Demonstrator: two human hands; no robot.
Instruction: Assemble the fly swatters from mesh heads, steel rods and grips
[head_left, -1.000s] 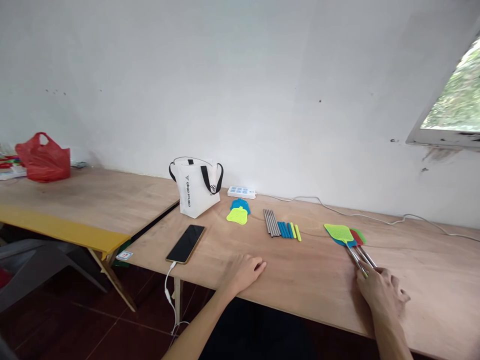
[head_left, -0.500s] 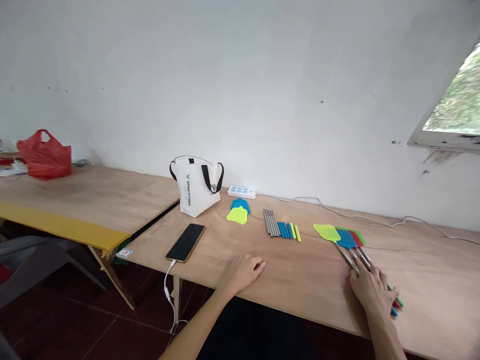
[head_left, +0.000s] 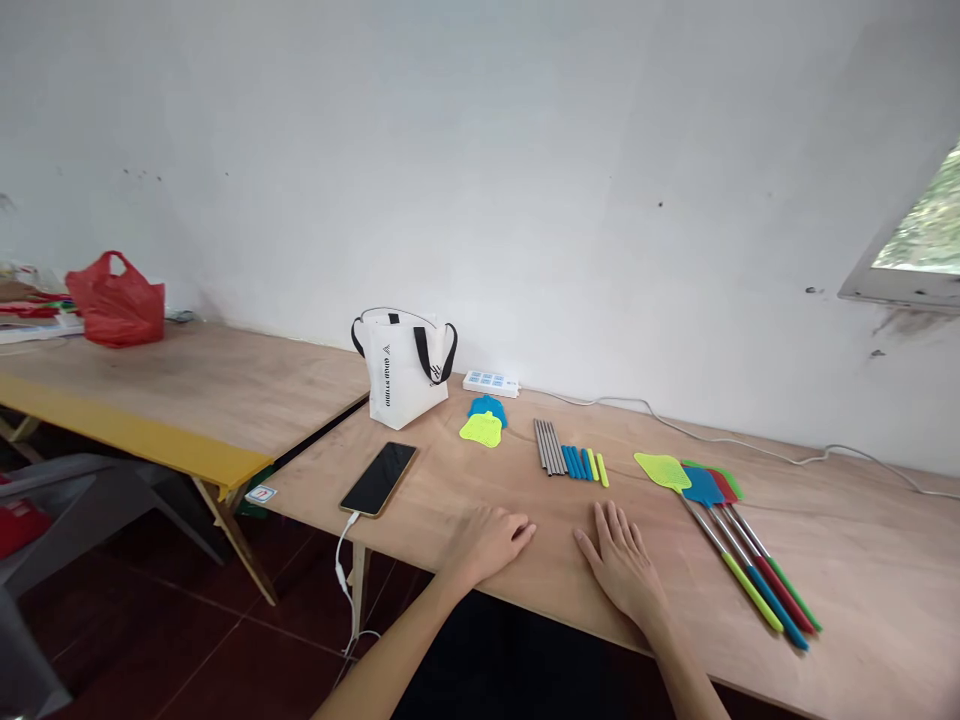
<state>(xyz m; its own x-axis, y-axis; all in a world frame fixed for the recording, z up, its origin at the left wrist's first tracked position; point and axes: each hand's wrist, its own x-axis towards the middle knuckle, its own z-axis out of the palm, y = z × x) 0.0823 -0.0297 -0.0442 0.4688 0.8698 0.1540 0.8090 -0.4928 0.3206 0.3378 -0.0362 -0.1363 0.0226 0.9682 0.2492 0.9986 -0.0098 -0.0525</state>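
Observation:
My left hand (head_left: 491, 542) rests on the wooden table near its front edge, fingers loosely bent, thumb a little apart, holding nothing visible. Flat on the tabletop lies my right hand (head_left: 624, 565), open with fingers stretched forward. To its right several fly swatters lie side by side: a yellow-green one (head_left: 752, 592), a blue one (head_left: 703, 486), a red one (head_left: 784, 592) and a green one (head_left: 795, 594). Ahead of my hands are grey metal rods (head_left: 550, 447), short blue grips (head_left: 576, 463) and yellow grips (head_left: 602, 470). Loose swatter heads, yellow (head_left: 481, 430) over blue (head_left: 489, 407), lie farther left.
A phone (head_left: 379, 480) with a white cable lies at the left. Behind it stands a white bag (head_left: 405, 380) beside a power strip (head_left: 491, 383), whose cord runs along the wall. A second table (head_left: 225, 380) with a red plastic bag (head_left: 120, 305) adjoins at left.
My right hand has let go of the swatter handles and moved left onto the bare tabletop. My left hand has stayed in place. The view has shifted slightly.

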